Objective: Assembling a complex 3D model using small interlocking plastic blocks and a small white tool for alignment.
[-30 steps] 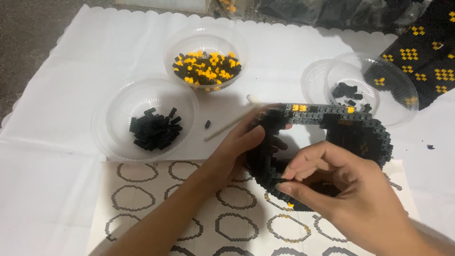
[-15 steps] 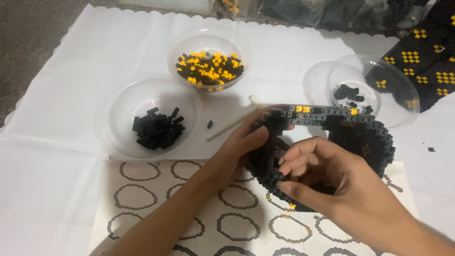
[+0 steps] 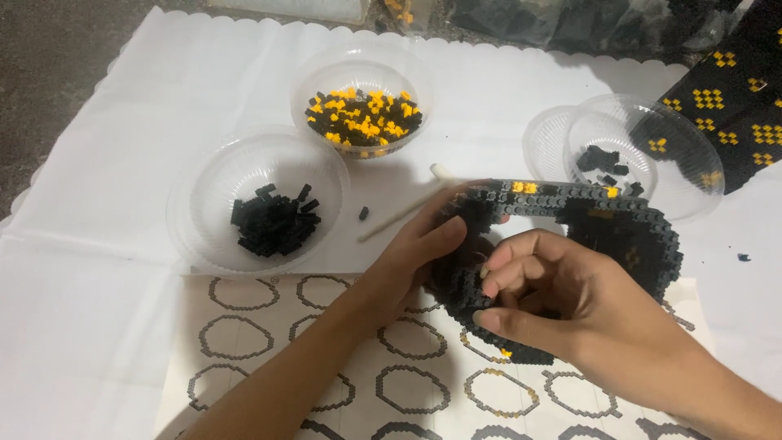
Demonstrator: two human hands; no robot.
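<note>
Just in front of the three clear plastic bowls, both hands hold a black brick ring (image 3: 627, 228), a hollow loop built of small building blocks with a few yellow ones along its top edge. The left hand (image 3: 415, 257) is curled around the ring's left side, thumb across the front, fingers closed on it. The right hand (image 3: 562, 305) grips the ring's lower edge, its fingers bent inward and pinched against the blocks; whether a loose piece sits between the fingertips cannot be told.

The ring is lifted and tilted above a pattern sheet (image 3: 244, 342), a white paper printed with rows of dark dotted rings, lying directly beneath it.

Left of the ring stands a bowl of black blocks (image 3: 273, 220). Behind the ring and slightly left stands a bowl of mixed yellow and black blocks (image 3: 364, 121). Behind the ring to the right stand stacked bowls (image 3: 652, 155) with only a few black pieces. A thin pale stick (image 3: 403, 213) lies between the ring and the black-block bowl, with one loose black block (image 3: 363, 213) just beside it.

All rest on a white scallop-edged cloth (image 3: 122, 163) covering the desk. Right of the stacked bowls lies a black panel (image 3: 733, 106) with yellow diamond marks. Dark bags (image 3: 570, 20) lie beyond the cloth's far edge.
</note>
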